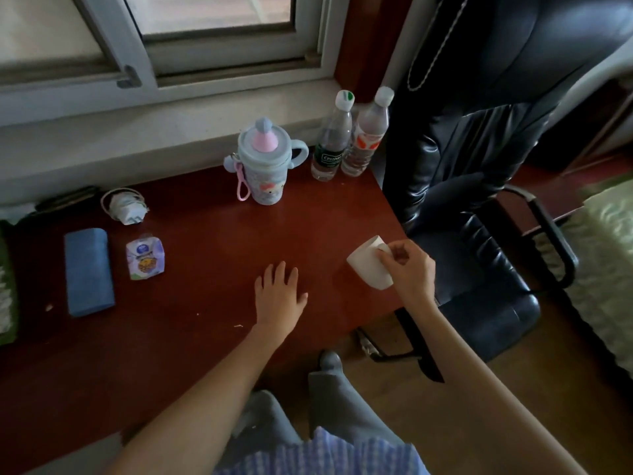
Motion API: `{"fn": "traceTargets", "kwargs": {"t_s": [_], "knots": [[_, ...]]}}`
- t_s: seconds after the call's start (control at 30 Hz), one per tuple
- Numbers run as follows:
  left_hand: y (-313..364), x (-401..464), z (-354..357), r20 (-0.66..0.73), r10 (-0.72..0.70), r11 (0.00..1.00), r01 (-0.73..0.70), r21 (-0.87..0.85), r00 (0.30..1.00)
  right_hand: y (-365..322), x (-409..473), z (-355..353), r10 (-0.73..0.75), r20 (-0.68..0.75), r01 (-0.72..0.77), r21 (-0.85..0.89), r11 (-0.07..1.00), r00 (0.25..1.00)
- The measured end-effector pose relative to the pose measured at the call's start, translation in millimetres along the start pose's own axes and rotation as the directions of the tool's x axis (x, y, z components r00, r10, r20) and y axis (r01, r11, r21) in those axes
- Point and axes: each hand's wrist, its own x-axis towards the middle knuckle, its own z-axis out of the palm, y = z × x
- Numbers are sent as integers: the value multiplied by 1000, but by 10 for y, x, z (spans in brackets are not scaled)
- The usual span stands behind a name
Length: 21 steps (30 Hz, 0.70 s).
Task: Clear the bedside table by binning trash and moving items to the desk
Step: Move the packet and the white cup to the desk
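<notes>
While the right hand (409, 269) pinches the rim of a white paper cup (370, 264) between thumb and fingertips, the cup tilts on its side near the right edge of the glossy reddish-brown worktop (212, 255), its base end pointing toward the camera. The left hand (279, 293) lies flat, palm down, fingers spread and holding nothing, touching or just above the wood; I cannot tell which.

Toward the back stands a pale blue child's drinking bottle (263, 162) with a pink conical cap, two looped handles, a pink strap and a cartoon print on its sleeve. Just to its right are two clear plastic water bottles, touching each other: one with a dark green label (330, 142) reading something like "C'estbon", the other with a red-and-white label (366, 135) too blurred to read.

On the left lie a soft blue rectangular pack (89, 270), a small crumpled purple drink carton (145, 257) with a round badge and a white charger wrapped in its cable (125, 204). A black padded leather chair (479, 186) stands against the worktop's right side.
</notes>
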Motion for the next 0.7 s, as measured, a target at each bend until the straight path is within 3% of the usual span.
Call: {"fn": "traceTargets", "kwargs": {"t_s": [0.47,0.7], "knots": [[120,23,159,-128,-121,992,124,11,984,-65,1337,248,-261,267,261,36,965,928],[158,37,179,-77,-169,985,170,12,983,-245,1594,463,-284,308,248,151,957,908]]}}
